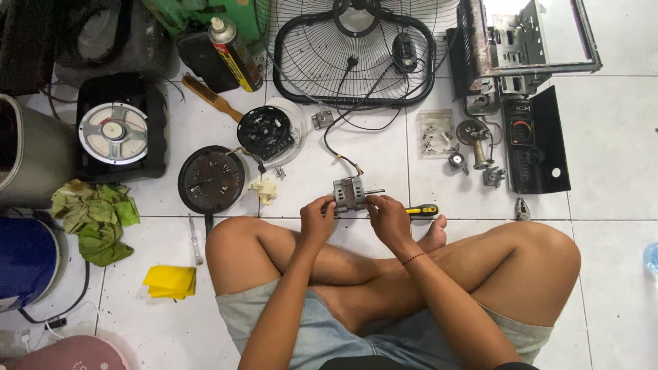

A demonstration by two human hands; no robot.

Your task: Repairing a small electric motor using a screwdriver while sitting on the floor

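At the far left a crumpled green rag (96, 219) lies on the white tiled floor (610, 178), with a folded yellow cloth (170, 281) below it near the person's knee. Above them a loudspeaker (114, 132) sits face-up in its black box. Further right a round black motor cover (211, 180) and a white round housing (273, 131) rest on the tiles, and a spray can (235, 53) with a yellow-and-red label lies tilted beside a wooden-handled brush (214, 99).

The left hand (317, 218) pinches the left end of a small grey fan motor (349, 194), fingers curled close around it. The motor is held just above the floor in front of the crossed legs, its long axis horizontal, the thin shaft pointing right. A black cable runs from it up to the wire fan guard (356, 51). The right hand (388, 218) closes its fingers on the motor's right side near the shaft. Just beside that hand lies a screwdriver (421, 210) with a yellow-and-black handle. Further right are a clear bag of screws (437, 133) and a black control panel (534, 140).
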